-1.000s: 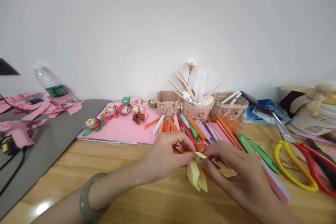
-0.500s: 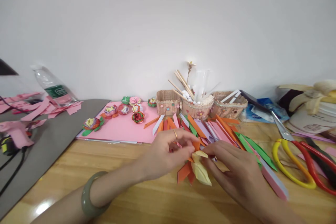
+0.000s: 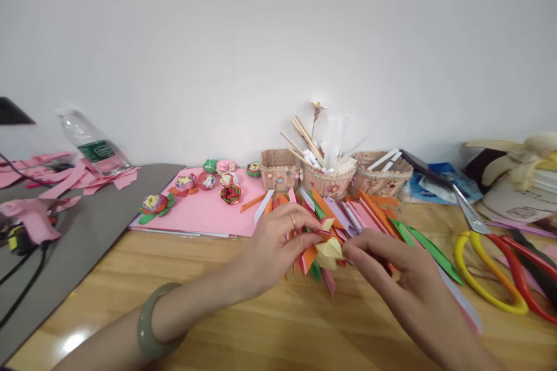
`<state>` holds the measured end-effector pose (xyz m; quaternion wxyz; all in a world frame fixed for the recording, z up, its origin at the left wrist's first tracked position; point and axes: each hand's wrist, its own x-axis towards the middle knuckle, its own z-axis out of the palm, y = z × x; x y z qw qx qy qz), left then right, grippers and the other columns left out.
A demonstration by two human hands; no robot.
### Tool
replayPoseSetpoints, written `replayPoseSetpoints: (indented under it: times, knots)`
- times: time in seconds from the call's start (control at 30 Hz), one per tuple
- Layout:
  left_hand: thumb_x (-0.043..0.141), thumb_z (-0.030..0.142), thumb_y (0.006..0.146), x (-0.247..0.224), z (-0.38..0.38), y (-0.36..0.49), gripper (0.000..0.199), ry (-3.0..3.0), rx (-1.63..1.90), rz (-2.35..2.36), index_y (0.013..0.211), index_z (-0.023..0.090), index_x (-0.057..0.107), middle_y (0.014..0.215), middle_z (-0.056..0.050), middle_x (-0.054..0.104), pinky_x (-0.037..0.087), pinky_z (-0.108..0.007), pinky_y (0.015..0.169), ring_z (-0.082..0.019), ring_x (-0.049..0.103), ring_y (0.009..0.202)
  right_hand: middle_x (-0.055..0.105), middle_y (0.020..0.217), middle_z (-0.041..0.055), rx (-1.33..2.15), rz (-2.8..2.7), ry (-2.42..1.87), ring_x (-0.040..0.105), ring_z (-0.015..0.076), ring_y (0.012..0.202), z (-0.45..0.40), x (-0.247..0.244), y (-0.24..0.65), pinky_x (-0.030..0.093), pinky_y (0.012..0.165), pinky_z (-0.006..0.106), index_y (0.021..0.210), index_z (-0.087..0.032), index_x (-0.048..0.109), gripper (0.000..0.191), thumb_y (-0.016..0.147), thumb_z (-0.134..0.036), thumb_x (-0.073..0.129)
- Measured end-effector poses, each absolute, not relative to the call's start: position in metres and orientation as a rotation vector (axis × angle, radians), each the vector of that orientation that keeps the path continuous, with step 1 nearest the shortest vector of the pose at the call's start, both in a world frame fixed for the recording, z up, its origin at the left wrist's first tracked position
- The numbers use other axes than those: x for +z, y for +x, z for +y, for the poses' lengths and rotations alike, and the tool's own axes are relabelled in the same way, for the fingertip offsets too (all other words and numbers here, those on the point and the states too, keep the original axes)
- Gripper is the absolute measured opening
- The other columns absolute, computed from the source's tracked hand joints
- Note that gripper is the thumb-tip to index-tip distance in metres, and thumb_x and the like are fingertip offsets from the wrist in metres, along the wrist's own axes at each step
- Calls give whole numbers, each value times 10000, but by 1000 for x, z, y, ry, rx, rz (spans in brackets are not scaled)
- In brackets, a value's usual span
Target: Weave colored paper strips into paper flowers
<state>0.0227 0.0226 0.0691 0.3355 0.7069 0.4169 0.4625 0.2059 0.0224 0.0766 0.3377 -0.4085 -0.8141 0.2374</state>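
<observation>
A pale yellow folded paper piece [image 3: 329, 249] sits between my two hands, above a pile of orange, green, pink and purple paper strips [image 3: 339, 214]. My left hand [image 3: 285, 243], with a ring on one finger and a green bangle on the wrist, pinches the left side of the folded paper. My right hand [image 3: 398, 278] has thumb and forefinger closed at its right edge. Orange, pink and green strip ends show just below the yellow paper.
Three woven baskets [image 3: 281, 169] stand by the wall. Paper flowers [image 3: 186, 184] lie on and around a pink sheet [image 3: 198, 214]. Scissors [image 3: 491, 243] rest at right. A pink glue gun [image 3: 32, 220] and plastic bottle [image 3: 96, 148] are at left.
The yellow paper has turned and moved up slightly, now less drawn out downward. My right hand has shifted a little right, its fingers at the paper's edge.
</observation>
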Motion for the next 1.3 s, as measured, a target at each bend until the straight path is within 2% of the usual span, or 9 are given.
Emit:
replayPoseSetpoints:
  times: [0.17,0.37,0.5,0.73,0.9,1.07,1.2,1.3]
  knots:
    - [472,166,845,68,19,24,119,2107,1196,1099,839,162,590,858,-38,572,411,-258,741,-135,524,826,539,546,-11,1226,-1990,-1210,446,112,505,26,78,201,339,482,228,569,-180,599,375,815,-437,479]
    - [390,190,870,67,19,25,118,2006,1099,1163,820,173,496,824,-25,525,401,-264,706,-138,488,771,480,512,-31,1377,-1853,-1193,364,87,462,25,79,199,272,440,219,549,-174,609,348,758,-445,550]
    - [386,194,869,66,22,22,99,1878,1091,1095,825,176,474,828,-11,490,383,-251,710,-128,455,767,476,517,-34,1377,-1869,-1221,372,88,471,24,81,199,280,455,220,570,-179,621,338,770,-443,550]
    - [401,238,860,65,25,21,104,1647,1088,953,819,170,469,801,-8,457,377,-248,674,-128,437,742,607,603,19,1364,-1930,-1256,504,139,585,26,82,202,349,547,246,585,-177,635,360,782,-456,521]
    - [421,254,854,65,25,22,96,1591,1187,991,815,177,462,770,3,450,374,-244,651,-120,436,701,594,590,13,1369,-1922,-1251,505,141,588,25,80,202,354,557,245,586,-178,643,370,776,-472,525]
    - [469,267,839,64,27,19,98,1564,1298,887,816,174,489,805,-11,483,387,-245,686,-126,470,747,509,518,-25,1327,-1874,-1237,419,103,497,25,81,203,317,483,220,539,-183,610,358,739,-477,569]
    - [460,263,852,64,29,17,95,1576,1269,786,841,176,497,854,-21,487,393,-249,729,-126,478,798,486,483,-31,1089,-1845,-1179,426,104,465,22,80,207,319,439,216,515,-197,565,379,797,-444,514]
    - [449,263,860,64,30,16,98,1603,1270,709,851,177,495,863,-28,486,395,-259,748,-131,480,822,535,567,-18,712,-1827,-1071,485,126,520,20,75,212,364,454,229,625,-219,563,225,822,-321,522]
